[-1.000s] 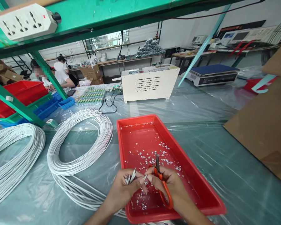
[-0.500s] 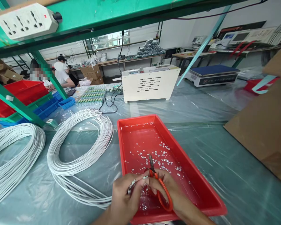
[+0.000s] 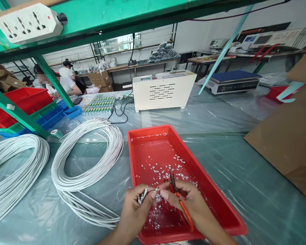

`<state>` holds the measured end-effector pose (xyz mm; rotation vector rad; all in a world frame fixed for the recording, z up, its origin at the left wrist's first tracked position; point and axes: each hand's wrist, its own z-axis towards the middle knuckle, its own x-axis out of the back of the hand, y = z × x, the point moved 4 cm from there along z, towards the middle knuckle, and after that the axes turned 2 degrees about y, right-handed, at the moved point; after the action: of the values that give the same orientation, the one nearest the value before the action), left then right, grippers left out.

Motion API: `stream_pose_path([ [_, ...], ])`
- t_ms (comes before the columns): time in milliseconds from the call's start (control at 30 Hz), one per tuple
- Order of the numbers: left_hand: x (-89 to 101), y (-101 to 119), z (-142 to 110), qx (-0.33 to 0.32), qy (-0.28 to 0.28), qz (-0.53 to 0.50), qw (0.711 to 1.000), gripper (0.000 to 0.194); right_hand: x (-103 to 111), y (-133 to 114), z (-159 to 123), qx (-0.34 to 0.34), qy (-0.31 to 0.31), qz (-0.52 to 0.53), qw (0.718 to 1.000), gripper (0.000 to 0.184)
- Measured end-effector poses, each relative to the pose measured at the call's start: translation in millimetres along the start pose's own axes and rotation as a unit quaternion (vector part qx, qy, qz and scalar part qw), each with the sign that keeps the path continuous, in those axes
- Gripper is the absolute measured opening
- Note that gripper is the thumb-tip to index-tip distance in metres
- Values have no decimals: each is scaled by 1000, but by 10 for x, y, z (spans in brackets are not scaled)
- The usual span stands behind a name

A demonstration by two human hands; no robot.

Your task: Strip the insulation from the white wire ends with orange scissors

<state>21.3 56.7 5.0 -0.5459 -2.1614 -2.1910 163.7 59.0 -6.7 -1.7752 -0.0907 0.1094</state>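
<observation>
My left hand is closed around a small bunch of white wire ends and holds them over the near end of a red tray. My right hand grips orange-handled scissors, whose blades point up and away, just right of the wire tips. Thumb and forefinger of both hands nearly meet over the tray. Several small white insulation scraps lie scattered on the tray floor. The wires trail left to a white wire coil on the plastic-covered table.
A second white wire coil lies at far left. Behind the tray stand a white machine box and a scale. Cardboard rises at right. Red and blue bins sit under a green shelf frame. Other people sit at back left.
The scissors first swung left toward the wire ends as both hands dropped nearer, then tilted back to the right. The wire tips are fanned out from my left fingers again.
</observation>
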Motion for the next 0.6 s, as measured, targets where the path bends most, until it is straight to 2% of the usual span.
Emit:
stream_pose_path([
  [200, -41, -52, -8, -3, -2, 23, 1000, 23, -26, -63, -26, 43, 21, 10, 999, 8],
  [367, -53, -26, 1, 18, -55, 2, 998, 29, -31, -72, -43, 45, 27, -51, 997, 6],
  [433, -42, -10, -9, 10, -49, 18, 999, 26, -40, -68, -43, 42, 15, -64, 997, 8],
  [500, -24, 16, -29, -39, -19, 55, 998, 18, -47, -50, -31, 20, -3, -39, 999, 7],
  [600, -15, 62, -85, -179, 26, 114, 977, 12, -66, -15, -5, -33, -39, 46, 998, 10],
])
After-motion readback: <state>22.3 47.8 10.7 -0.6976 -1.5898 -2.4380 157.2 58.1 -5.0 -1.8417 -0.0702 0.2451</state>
